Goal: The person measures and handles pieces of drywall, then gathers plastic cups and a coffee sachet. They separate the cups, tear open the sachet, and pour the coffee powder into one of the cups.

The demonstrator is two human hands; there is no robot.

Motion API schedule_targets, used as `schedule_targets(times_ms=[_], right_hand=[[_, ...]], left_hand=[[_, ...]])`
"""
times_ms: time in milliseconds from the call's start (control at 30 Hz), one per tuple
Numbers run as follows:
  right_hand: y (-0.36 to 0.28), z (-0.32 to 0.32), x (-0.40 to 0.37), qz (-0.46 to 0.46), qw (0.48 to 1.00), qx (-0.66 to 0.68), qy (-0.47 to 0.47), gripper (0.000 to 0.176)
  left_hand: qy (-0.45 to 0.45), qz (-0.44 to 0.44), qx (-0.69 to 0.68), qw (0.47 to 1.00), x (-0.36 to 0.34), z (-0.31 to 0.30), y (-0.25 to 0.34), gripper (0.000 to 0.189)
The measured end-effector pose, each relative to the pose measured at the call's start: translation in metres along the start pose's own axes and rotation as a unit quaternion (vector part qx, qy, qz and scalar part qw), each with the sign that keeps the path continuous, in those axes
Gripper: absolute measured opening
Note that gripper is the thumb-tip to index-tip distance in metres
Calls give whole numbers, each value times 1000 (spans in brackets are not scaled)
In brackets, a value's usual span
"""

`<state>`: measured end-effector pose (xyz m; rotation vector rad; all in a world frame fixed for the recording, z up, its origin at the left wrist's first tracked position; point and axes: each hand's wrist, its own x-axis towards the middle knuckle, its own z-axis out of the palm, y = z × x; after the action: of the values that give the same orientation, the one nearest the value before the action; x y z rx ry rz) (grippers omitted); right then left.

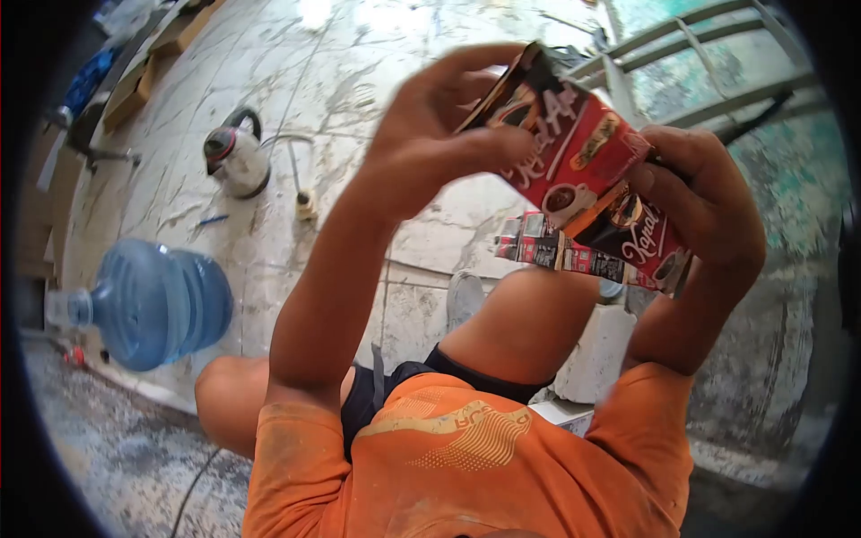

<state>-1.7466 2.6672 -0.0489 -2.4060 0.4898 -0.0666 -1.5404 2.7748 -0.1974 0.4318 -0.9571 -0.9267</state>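
Note:
I hold a strip of red and black coffee sachets point(578, 148) up in front of me, with "Kapal" lettering and a cup printed on them. My left hand point(448, 125) is closed on the upper sachet, thumb across its front and fingers behind. At the strip's right edge, my right hand point(708, 193) pinches it near the join between two sachets. Below that join hangs another coffee sachet point(637, 235), tilted. More of the strip point(556, 251) shows its printed back lower down, over my knee. The right fingertips are partly hidden.
To the left, a large blue water bottle point(161, 305) lies on its side. An electric kettle point(238, 157) and a power socket on a cord point(306, 204) stand on the marbled tile floor point(359, 269). Metal bars point(700, 54) rise at upper right; a white block point(596, 354) sits beside my leg.

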Motion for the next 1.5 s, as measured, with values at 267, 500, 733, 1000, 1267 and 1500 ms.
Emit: schedule_targets(times_ms=[267,500,733,1000,1267,1500], right_hand=[[-80,-4,-37,28,935,-345,-74,20],[-118,2,-37,67,954,-246,-159,19],[-113,-5,-48,25,960,-234,-150,13],[-111,24,-49,-75,976,-179,-102,24],[-71,35,-46,-104,994,22,-1,25],[-34,52,-53,-121,975,156,106,32]], left_hand=[[-83,110,399,907,-22,50,28,72],[-178,135,318,922,-26,69,17,42],[-182,121,278,935,-33,80,25,29],[-208,143,199,947,-35,78,25,15],[-104,341,210,911,-30,78,22,11],[-62,358,268,892,-28,72,13,15]])
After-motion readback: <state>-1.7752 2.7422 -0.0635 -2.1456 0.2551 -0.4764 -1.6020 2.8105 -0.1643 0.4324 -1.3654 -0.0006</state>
